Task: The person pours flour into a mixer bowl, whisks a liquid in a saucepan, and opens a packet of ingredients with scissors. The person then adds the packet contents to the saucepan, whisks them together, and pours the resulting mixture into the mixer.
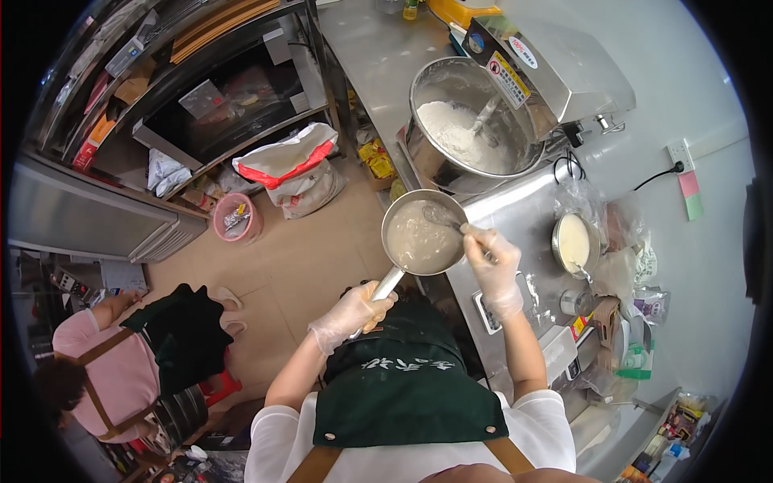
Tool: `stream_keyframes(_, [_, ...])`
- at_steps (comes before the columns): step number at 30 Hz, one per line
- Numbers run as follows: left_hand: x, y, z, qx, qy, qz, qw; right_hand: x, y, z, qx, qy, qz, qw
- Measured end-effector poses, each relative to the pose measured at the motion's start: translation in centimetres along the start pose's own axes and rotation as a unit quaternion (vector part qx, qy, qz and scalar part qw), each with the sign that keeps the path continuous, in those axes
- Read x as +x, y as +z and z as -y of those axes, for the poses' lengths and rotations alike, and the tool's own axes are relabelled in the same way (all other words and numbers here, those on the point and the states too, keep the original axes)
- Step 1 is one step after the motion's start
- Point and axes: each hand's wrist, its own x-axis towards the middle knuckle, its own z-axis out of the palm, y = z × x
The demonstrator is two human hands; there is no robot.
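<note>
right now my left hand (352, 311) is closed around the long metal handle of a saucepan (422, 235), the grip wrapped tight near the handle's end, and i hold the pan out in front of my green apron (407, 390), over the floor just beside the edge of the steel desk (523, 217). the pan is full of a pale, greyish batter. my right hand (493, 266), in a clear glove like the left, pinches a spoon (444, 216) between fingers and thumb; the grip is closed on its handle and the bowl of the spoon sits in the batter near the pan's right rim.

beyond the pan, on the desk, stands a big mixer bowl (467, 121) with white dough or flour in it, under the head of a steel mixer (555, 64). to my right a smaller pot (573, 241) holds a cream-coloured liquid, with plastic bags around it. down on the floor lie a white and red sack (294, 165) and a pink bin (236, 217). another person in a pink top (121, 370) is at my lower left.
</note>
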Motion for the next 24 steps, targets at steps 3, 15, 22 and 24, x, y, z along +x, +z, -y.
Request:
stream_keyframes(3, [-0.1, 0.0, -0.1, -0.006, 0.010, 0.014, 1.000, 0.9, 0.1, 0.3, 0.046, -0.108, 0.066, 0.991])
stream_keyframes(15, [-0.4, -0.5, 0.3, 0.015, 0.029, 0.020, 0.999, 3.0, -1.5, 2.8, -0.026, -0.218, 0.200, 0.955])
stream_keyframes(22, [-0.8, -0.3, 0.2, 0.039, 0.025, -0.041, 0.998, 0.7, -2.5, 3.3, -0.069, -0.112, 0.146, 0.980])
stream_keyframes(24, [-1.0, -0.1, 0.6, 0.040, 0.024, -0.048, 0.998, 0.5, -1.6, 2.5, 0.001, -0.063, 0.160, 0.985])
